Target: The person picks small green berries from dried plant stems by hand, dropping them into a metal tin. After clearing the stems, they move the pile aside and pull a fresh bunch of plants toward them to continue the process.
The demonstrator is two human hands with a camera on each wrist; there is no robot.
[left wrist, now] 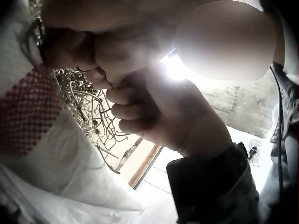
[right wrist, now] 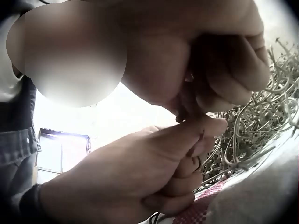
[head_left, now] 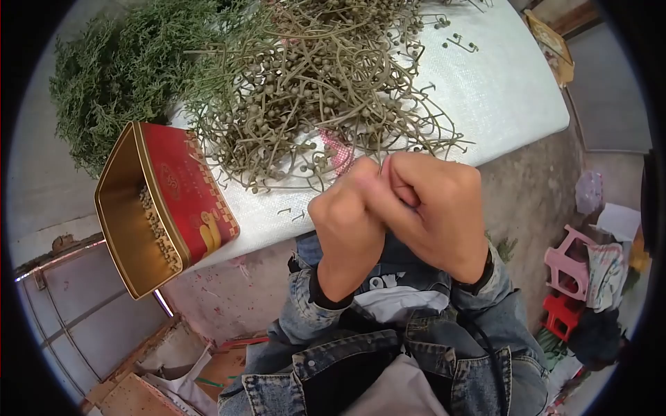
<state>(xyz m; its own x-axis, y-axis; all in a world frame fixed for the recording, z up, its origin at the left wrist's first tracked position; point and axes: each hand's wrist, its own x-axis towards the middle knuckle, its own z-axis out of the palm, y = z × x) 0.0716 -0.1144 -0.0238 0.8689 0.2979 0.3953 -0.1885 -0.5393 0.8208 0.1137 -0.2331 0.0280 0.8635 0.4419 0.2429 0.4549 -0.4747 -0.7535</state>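
My two hands meet in front of the white sack's near edge, knuckles up in the head view. The left hand (head_left: 347, 222) has its fingers curled in and pinches a thin stalk (right wrist: 199, 163), a short dark bit of which shows beside the fingers in the right wrist view. The right hand (head_left: 440, 211) presses against it, thumb and fingertips closed at the stalk; most of the stalk is hidden by the fingers. Just beyond lies a tangled pile of stalks with small round seed heads (head_left: 298, 90).
The pile lies on a white woven sack (head_left: 485, 104). Left of it, a red tin (head_left: 184, 187) lies tipped, its gold mouth facing left, with small round seed heads inside. Green feathery sprigs (head_left: 125, 76) are heaped behind. Pink (head_left: 572, 263) and red stools (head_left: 558, 312) stand right.
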